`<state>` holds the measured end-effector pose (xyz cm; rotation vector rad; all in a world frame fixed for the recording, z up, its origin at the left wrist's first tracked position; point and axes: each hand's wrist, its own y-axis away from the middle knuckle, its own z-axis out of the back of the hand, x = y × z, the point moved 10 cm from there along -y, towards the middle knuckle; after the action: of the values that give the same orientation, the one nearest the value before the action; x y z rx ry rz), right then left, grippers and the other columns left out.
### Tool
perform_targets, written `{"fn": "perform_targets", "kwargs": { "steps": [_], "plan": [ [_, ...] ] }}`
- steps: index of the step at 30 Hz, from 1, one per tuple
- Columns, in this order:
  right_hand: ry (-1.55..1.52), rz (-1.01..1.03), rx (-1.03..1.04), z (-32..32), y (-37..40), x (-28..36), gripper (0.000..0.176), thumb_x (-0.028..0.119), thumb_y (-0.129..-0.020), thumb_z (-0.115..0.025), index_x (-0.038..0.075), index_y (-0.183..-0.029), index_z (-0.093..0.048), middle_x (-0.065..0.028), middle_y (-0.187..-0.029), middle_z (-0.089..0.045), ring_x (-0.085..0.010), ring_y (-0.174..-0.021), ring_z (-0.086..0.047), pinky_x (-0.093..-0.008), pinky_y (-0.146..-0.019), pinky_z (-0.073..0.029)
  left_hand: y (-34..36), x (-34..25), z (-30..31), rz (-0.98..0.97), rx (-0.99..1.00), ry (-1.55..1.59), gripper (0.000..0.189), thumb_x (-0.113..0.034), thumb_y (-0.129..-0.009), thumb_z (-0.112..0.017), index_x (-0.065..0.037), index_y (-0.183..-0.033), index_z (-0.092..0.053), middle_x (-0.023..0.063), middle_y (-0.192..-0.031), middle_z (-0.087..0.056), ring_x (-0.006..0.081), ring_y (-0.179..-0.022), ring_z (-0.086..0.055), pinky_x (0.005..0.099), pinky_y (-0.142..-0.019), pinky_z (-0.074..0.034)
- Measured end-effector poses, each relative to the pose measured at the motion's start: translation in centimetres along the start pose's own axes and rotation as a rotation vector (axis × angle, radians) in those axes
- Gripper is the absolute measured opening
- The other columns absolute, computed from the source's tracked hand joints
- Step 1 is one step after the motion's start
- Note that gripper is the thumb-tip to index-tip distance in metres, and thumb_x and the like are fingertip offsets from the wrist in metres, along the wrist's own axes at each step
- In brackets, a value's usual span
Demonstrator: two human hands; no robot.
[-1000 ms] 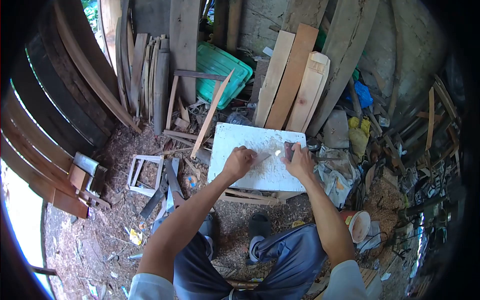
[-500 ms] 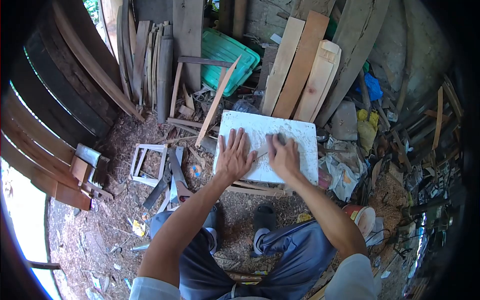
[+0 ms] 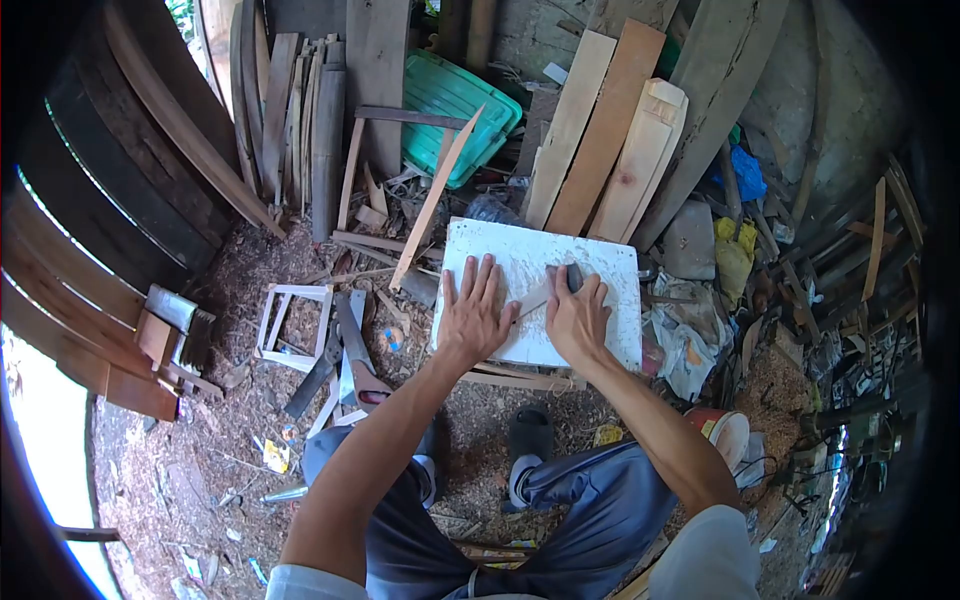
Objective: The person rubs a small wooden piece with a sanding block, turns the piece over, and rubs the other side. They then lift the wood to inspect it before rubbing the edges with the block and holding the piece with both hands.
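Note:
A white, scuffed board (image 3: 540,238) lies flat in front of me. My left hand (image 3: 475,315) rests palm down on its left part, fingers spread, the thumb close to the lower end of a thin flat strip (image 3: 532,300). The strip slants up to the right between my hands. My right hand (image 3: 577,318) is closed round a small dark block (image 3: 573,275) at the strip's upper end. The fingers partly hide the block.
Saws (image 3: 352,350) and a small white wooden frame (image 3: 292,325) lie on the ground to the left. Planks (image 3: 605,130) and a green plastic lid (image 3: 460,110) stand behind the board. A tub (image 3: 722,435) sits at the right.
My right hand has shifted slightly right and down with the dark block, baring more of the strip. The view has shifted a little.

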<state>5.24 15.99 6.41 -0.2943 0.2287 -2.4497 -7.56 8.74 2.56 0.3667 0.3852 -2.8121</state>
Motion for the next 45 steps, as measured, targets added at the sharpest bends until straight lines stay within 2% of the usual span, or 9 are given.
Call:
{"fn": "perform_targets", "kwargs": {
  "steps": [16,19,22,26,32,37,39,42,45],
  "plan": [
    [-0.006,0.034,0.058,-0.2,1.3,0.5,0.051,0.017,-0.088,-0.063,0.008,-0.138,-0.055,-0.0259,-0.119,-0.044,-0.0432,-0.111,-0.044,-0.0624,-0.076,-0.045,0.1,-0.1,-0.4,0.007,0.008,-0.002,0.075,-0.054,-0.1,-0.033,-0.001,-0.152,-0.032,0.0125,-0.162,-0.025,0.0311,-0.152,-0.016,0.0565,-0.121,-0.007],
    [0.008,0.084,0.11,-0.5,0.5,-0.1,0.053,0.019,-0.087,-0.064,0.01,-0.139,-0.054,-0.025,-0.119,-0.045,-0.0424,-0.114,-0.043,-0.0618,-0.079,-0.047,0.2,0.2,-0.4,0.009,-0.011,0.034,0.074,-0.052,-0.098,-0.042,0.0,-0.151,-0.034,0.0131,-0.16,-0.029,0.0316,-0.151,-0.018,0.0571,-0.121,-0.009],
    [-0.034,-0.073,0.155,-1.0,-1.8,-1.8,0.056,0.023,-0.088,-0.063,0.014,-0.142,-0.052,-0.026,-0.124,-0.042,-0.0434,-0.118,-0.042,-0.0624,-0.084,-0.046,0.1,-0.4,1.1,-0.1,-0.045,0.142,0.052,-0.044,-0.093,-0.058,-0.007,-0.129,-0.053,0.0129,-0.145,-0.045,0.0307,-0.145,-0.03,0.0572,-0.12,-0.013],
    [-0.086,-0.179,0.186,-1.1,-2.0,-3.0,0.058,0.025,-0.087,-0.063,0.019,-0.144,-0.05,-0.0255,-0.124,-0.042,-0.044,-0.118,-0.042,-0.0638,-0.086,-0.045,0.1,-2.3,1.1,-0.263,-0.049,0.183,0.047,-0.032,-0.085,-0.069,-0.012,-0.126,-0.055,0.007,-0.133,-0.053,0.026,-0.134,-0.042,0.0556,-0.119,-0.02],
    [-0.038,0.008,0.163,-0.6,-0.9,0.4,0.057,0.024,-0.087,-0.064,0.024,-0.143,-0.052,-0.025,-0.125,-0.044,-0.0437,-0.115,-0.046,-0.063,-0.086,-0.045,-0.8,-3.0,0.3,-0.212,-0.073,0.212,0.044,-0.034,-0.081,-0.073,-0.012,-0.117,-0.06,0.0057,-0.132,-0.054,0.0248,-0.133,-0.043,0.054,-0.118,-0.021],
    [-0.029,-0.155,0.142,-0.9,-2.3,-4.3,0.054,0.021,-0.088,-0.063,0.021,-0.14,-0.053,-0.0263,-0.125,-0.044,-0.0439,-0.115,-0.046,-0.0624,-0.085,-0.046,1.0,-1.0,1.7,-0.251,-0.057,0.248,0.038,-0.036,-0.082,-0.072,-0.012,-0.109,-0.063,0.0049,-0.134,-0.055,0.0224,-0.133,-0.044,0.0531,-0.118,-0.023],
    [-0.118,-0.017,0.073,-2.0,-1.4,-2.4,0.054,0.021,-0.087,-0.063,0.02,-0.141,-0.053,-0.0271,-0.125,-0.043,-0.0446,-0.115,-0.046,-0.0617,-0.084,-0.046,0.8,-1.1,1.9,-0.285,-0.069,0.32,0.035,-0.034,-0.084,-0.07,-0.009,-0.108,-0.061,0.0053,-0.132,-0.056,0.0224,-0.132,-0.046,0.0513,-0.118,-0.024],
    [-0.111,0.202,0.123,0.1,1.0,2.7,0.05,0.022,-0.087,-0.063,0.017,-0.137,-0.057,-0.0253,-0.121,-0.047,-0.0437,-0.115,-0.047,-0.0626,-0.089,-0.043,0.2,-1.8,2.4,-0.342,-0.093,0.344,0.033,-0.029,-0.084,-0.071,-0.006,-0.105,-0.059,0.008,-0.126,-0.059,0.0261,-0.125,-0.052,0.0456,-0.112,-0.033],
    [-0.077,0.107,0.079,0.3,-1.5,-0.8,0.049,0.022,-0.087,-0.063,0.018,-0.136,-0.058,-0.0236,-0.122,-0.048,-0.0416,-0.114,-0.047,-0.0642,-0.093,-0.039,0.1,-1.7,2.8,-0.368,-0.128,0.395,0.033,-0.024,-0.08,-0.074,-0.006,-0.103,-0.059,0.0102,-0.121,-0.061,0.0282,-0.119,-0.055,0.0407,-0.104,-0.039]
  ]
}}
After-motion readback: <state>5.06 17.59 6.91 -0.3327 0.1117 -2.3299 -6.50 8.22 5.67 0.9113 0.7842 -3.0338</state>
